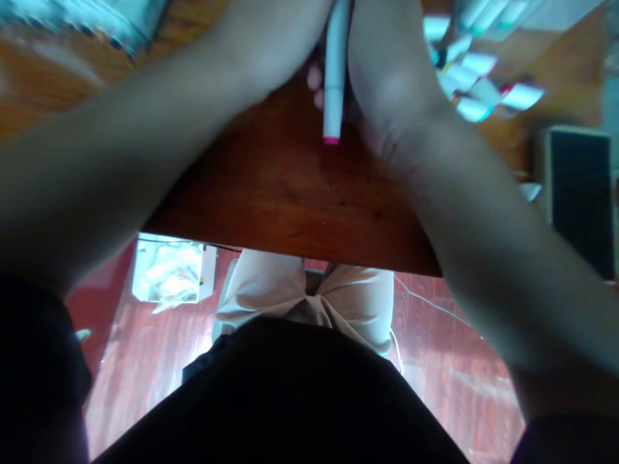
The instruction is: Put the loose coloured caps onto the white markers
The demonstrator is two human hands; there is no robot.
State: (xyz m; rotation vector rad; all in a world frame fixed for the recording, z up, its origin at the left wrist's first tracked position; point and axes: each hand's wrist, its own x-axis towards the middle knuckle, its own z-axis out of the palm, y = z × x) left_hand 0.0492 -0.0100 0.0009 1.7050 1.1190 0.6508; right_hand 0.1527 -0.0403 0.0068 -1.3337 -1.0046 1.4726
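1. Marker (pixel 333 96), far middle: smooth, plastic-looking barrel, soft sheen.
2. Table (pixel 290 200): brown wood, grain and small dark flecks showing; low sheen.
3. Caps and pens (pixel 481 90), far right: smooth, plastic-looking, bright highlights; blurred.
4. Dark panel (pixel 580 193), right: flat, matt face; material unclear.
5. Bag (pixel 176 274), left, below table edge: thin crinkled plastic, shiny.
6. Trousers (pixel 355 293): pale matt cloth, creased.
7. Top (pixel 290 393), near: black matt cloth.
8. Floor (pixel 445 374): reddish, wood-grained, glossy, catching light.
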